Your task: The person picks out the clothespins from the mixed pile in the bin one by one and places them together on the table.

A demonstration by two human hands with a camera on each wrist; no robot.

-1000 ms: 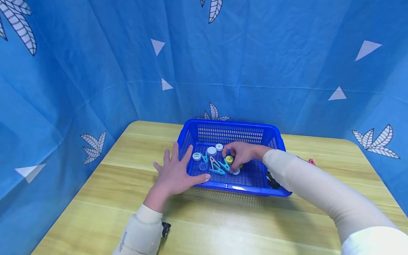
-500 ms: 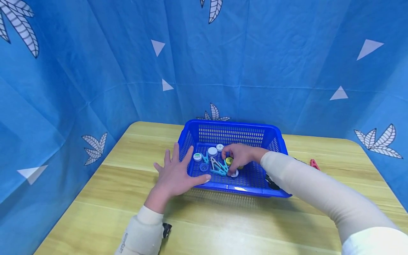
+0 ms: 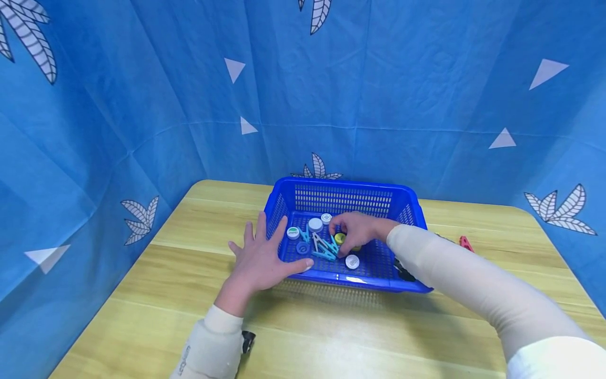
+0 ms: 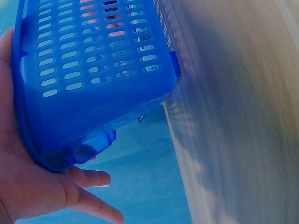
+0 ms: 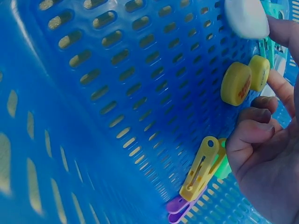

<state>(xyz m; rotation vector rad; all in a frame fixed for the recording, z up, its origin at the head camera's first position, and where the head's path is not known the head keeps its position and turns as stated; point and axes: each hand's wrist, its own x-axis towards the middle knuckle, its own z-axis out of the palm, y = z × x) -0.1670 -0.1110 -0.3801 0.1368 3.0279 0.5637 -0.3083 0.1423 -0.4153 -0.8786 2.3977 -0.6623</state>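
My left hand (image 3: 258,260) has its fingers spread beside the left end of a blue plastic basket (image 3: 369,285), thumb along the front rim. In the basket my right hand (image 3: 361,230) reaches down, thumb and index finger apart over teal clothespins (image 3: 324,256) and a yellow bottle cap (image 3: 340,239). A silvery white cap (image 3: 352,261) lies just in front of the thumb. From the right wrist view, the thumb tip is beside a white cap (image 5: 246,17), the index tip is near two yellow caps (image 5: 236,84), and the other fingers curl. No grasp is visible.
More caps lie at the basket's left, including a green-printed white cap (image 3: 293,232) and a blue cap (image 3: 303,247). A yellow clothespin (image 5: 201,170) and a purple one (image 5: 177,205) are in the basket too. A red clothespin (image 3: 466,243) lies on the table outside.
The silvery white cap, earlier partly under my right thumb, now lies apart and slightly nearer the front rim. My right hand has shifted slightly left; the left hand keeps its place.
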